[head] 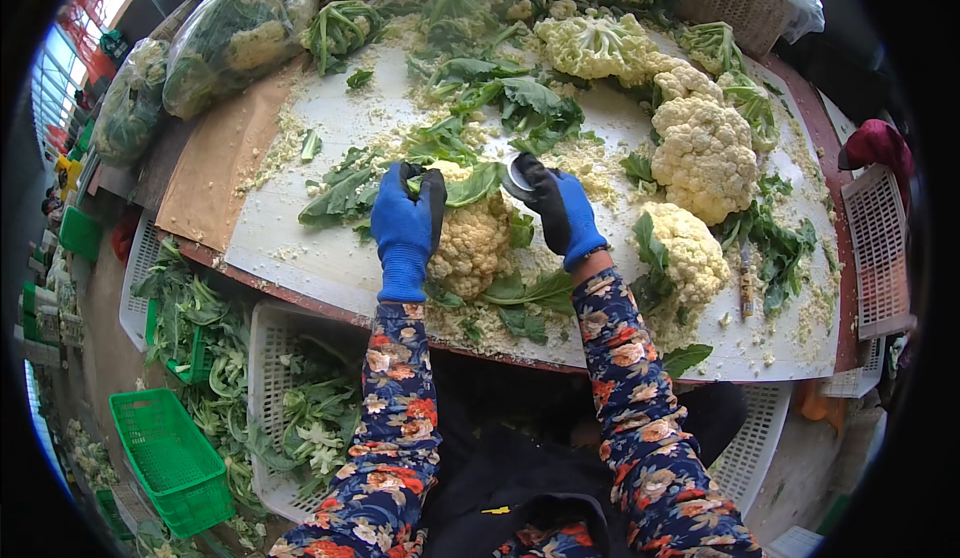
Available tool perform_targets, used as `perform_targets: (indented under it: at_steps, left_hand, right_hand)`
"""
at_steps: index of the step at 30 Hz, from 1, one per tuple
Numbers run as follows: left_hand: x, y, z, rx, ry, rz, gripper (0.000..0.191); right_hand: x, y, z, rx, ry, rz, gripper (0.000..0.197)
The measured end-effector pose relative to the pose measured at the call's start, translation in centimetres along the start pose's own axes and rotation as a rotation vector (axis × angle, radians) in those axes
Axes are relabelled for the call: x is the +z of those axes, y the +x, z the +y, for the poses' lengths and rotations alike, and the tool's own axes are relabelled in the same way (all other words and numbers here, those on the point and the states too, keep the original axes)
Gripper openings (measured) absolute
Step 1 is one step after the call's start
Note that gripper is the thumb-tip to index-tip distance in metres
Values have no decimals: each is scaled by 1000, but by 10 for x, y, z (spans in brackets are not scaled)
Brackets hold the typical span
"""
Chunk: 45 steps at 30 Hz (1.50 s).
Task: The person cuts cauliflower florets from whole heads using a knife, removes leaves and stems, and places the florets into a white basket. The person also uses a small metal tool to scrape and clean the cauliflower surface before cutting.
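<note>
My left hand, in a blue and black work glove, has its fingers closed on a green cauliflower leaf. The leaf stretches across a browned cauliflower head that lies between my hands. My right hand, gloved alike, grips a round, shiny metal tool at the right end of the leaf; its exact kind cannot be told. To the right lie a smaller cauliflower head and a large pale one. Cut leaves and crumbs of curd lie about the white work board.
Bagged cauliflowers stand at the back left. More heads lie along the back right. A knife-like tool rests near the board's right side. Below the left edge are a white crate with leaves and a green crate.
</note>
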State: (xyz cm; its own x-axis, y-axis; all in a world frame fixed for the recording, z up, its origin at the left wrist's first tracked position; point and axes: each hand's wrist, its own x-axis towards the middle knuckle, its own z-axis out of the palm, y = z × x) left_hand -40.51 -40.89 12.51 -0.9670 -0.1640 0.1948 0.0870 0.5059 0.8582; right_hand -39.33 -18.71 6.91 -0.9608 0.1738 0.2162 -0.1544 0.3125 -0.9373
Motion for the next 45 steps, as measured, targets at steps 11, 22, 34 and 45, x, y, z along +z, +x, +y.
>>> perform_targets:
  at_steps: [11,22,34,45]
  left_hand:
    - [-8,17,-50,57,104,341,35]
    - [-4,23,-54,-197,-253,301,39]
    - [2,5,-24,-44,-525,-73,64]
    - [12,-5,-11,-265,-746,-85,58]
  right_hand:
    - [5,-12,-50,319,286,-37,43]
    - [-16,-26,6,796,854,-48,39]
    - [30,4,-48,290,218,7,51]
    - [-1,-11,-34,200,275,-87,41]
